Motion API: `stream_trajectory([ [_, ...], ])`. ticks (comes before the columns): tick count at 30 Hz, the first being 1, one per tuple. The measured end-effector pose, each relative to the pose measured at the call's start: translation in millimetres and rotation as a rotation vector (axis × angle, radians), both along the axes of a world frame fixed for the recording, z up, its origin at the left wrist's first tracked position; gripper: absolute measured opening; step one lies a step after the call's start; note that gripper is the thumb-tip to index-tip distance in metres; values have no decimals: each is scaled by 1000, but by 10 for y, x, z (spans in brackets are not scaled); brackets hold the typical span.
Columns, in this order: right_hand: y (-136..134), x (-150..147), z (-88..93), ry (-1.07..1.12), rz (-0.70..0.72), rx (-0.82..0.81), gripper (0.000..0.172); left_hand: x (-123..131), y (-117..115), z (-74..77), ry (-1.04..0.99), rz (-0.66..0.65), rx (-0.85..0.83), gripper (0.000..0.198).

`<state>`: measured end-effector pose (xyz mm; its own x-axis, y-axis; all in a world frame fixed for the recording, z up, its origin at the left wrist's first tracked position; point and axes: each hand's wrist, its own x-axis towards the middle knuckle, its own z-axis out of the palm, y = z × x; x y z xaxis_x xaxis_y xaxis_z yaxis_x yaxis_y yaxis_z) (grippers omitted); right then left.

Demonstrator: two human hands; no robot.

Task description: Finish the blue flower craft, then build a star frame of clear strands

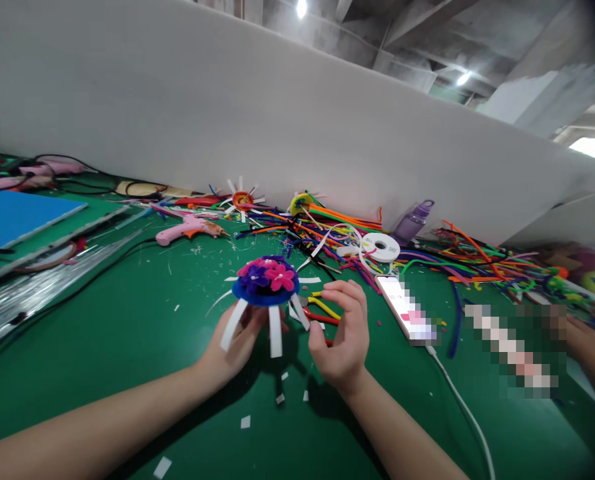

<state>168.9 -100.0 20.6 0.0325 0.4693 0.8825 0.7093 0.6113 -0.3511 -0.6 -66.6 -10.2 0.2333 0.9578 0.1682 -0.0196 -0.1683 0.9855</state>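
Note:
A craft flower piece (264, 280) with pink and purple fuzzy blossoms on a round blue base is held up above the green table. White strips (276, 333) stick out around its rim and bend downward. My left hand (242, 333) grips the piece from underneath, its fingers partly hidden by the base and strips. To the right of it, my right hand (344, 327) is raised with thumb and fingers curved apart, nothing visible between them. Pliers with red and yellow handles (324, 312) lie on the table just behind my right hand.
A pink glue gun (187, 229) with a black cord lies behind on the left. Pipe cleaners (347, 217) pile up along the white partition. On the right are a phone (402, 310) on a cable, a ribbon roll (380, 247), a purple bottle (412, 223) and another person's arm (590, 353).

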Motion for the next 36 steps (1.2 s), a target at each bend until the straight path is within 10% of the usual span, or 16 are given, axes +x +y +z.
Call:
stream_trajectory([
  [14,4,70,-35,259,24,-114,23,8,20,-53,-54,-86,-72,30],
  [36,15,45,-1,45,-21,-32,19,-27,-9,68,113,-50,48,38],
])
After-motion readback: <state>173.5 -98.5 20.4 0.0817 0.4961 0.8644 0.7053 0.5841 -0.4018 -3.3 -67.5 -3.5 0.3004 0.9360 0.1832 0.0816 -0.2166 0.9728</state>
